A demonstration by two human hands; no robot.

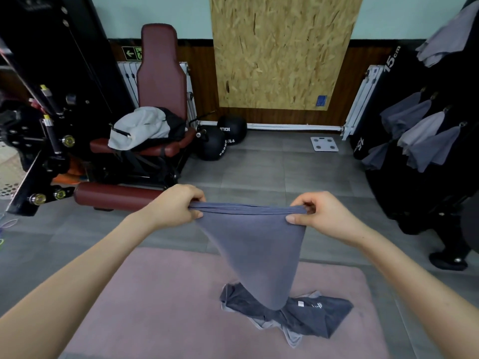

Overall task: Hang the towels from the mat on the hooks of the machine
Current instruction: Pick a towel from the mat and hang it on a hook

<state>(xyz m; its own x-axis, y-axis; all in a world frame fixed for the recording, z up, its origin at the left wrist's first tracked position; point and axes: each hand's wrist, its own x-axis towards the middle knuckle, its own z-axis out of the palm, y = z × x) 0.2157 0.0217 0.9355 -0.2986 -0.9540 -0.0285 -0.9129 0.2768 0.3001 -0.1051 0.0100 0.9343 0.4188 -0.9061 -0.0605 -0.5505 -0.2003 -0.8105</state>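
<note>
Straight ahead, both bare forearms reach out level. The left hand (172, 207) and the right hand (322, 213) each pinch one end of a grey-blue towel (254, 244), with fingers curled over its gathered top edge and thumbs beneath. Pulled taut between the hands, the soft, matte cloth sags into a rounded pouch that narrows downward. Its lower tip hangs over a crumpled heap of towels (313, 317), dark and light grey, on the pink, felt-like mat (155, 294). At right, several hung towels (425, 136) droop in limp grey cones from hooks (462, 124) on the black machine (404, 182).
</note>
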